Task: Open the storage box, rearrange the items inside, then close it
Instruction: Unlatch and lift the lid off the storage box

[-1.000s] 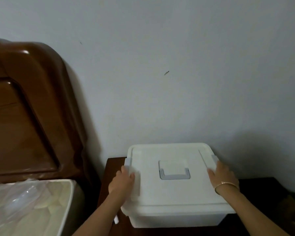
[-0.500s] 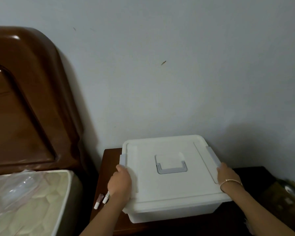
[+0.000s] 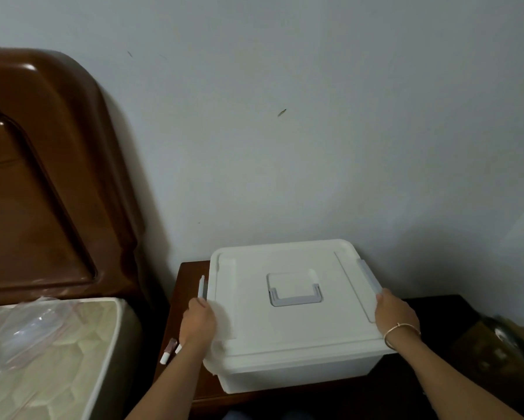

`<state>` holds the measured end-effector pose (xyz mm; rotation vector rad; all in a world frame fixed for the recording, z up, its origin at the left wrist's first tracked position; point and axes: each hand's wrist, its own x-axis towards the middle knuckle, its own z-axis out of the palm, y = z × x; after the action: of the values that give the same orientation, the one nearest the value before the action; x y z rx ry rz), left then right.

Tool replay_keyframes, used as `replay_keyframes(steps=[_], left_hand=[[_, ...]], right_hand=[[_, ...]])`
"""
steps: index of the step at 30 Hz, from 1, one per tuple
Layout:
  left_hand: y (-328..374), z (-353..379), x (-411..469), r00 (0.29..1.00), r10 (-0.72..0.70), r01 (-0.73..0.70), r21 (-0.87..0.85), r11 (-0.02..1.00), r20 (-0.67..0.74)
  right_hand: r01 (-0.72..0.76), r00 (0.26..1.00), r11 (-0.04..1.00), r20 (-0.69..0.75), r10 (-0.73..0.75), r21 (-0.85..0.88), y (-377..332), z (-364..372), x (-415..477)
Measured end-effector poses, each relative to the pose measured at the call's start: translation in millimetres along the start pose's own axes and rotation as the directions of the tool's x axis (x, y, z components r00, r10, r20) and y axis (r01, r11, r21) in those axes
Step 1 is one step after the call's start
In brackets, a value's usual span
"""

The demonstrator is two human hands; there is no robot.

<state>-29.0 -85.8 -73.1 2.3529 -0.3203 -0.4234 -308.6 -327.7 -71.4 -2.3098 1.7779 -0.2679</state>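
A white storage box (image 3: 297,371) stands on a dark wooden nightstand (image 3: 191,271) against the wall. Its white lid (image 3: 285,325) is on, with a grey handle (image 3: 294,294) folded flat in the middle. My left hand (image 3: 197,321) grips the lid's left edge, fingers curled under and hidden. Just beyond it the grey left latch (image 3: 201,287) sticks out from the lid. My right hand (image 3: 395,315), with a thin bangle on the wrist, grips the right edge. The grey right latch (image 3: 367,275) lies against the lid, just beyond my fingers.
A brown wooden headboard (image 3: 48,177) and a plastic-wrapped mattress (image 3: 48,359) fill the left. Two small white-tipped sticks (image 3: 169,350) lie on the nightstand by my left wrist. A brown cardboard box (image 3: 497,350) sits at the right. The wall rises right behind the storage box.
Both hands slid from the lid's top down onto its side edges. The left latch, flat against the lid before, now stands out from it. The lid stays on.
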Motion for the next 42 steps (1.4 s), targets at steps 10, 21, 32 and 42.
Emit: replay_keyframes(steps=[10, 21, 32, 42], left_hand=[[-1.9, 8.0, -3.9, 0.984, 0.159, -0.168, 0.137, 0.976, 0.074], [2.0, 1.6, -11.0, 0.971, 0.179, -0.186, 0.033, 0.982, 0.156], [14.3, -10.8, -10.8, 0.979, 0.052, -0.002, -0.247, 0.969, 0.196], [109.9, -68.0, 29.7, 0.928, 0.368, -0.351, -0.459, 0.816, -0.056]], right_hand=[[-0.196, 0.974, 0.952, 0.159, 0.161, 0.236, 14.0, -8.1, 16.7], [-0.322, 0.903, 0.703, 0.43, 0.025, 0.634, 0.8, -24.4, 20.7], [-0.457, 0.856, 0.5, 0.516, 0.022, 0.736, -1.9, -15.2, 29.2], [-0.143, 0.976, 0.279, 0.183, -0.122, 0.95, -22.3, -69.9, 75.8]])
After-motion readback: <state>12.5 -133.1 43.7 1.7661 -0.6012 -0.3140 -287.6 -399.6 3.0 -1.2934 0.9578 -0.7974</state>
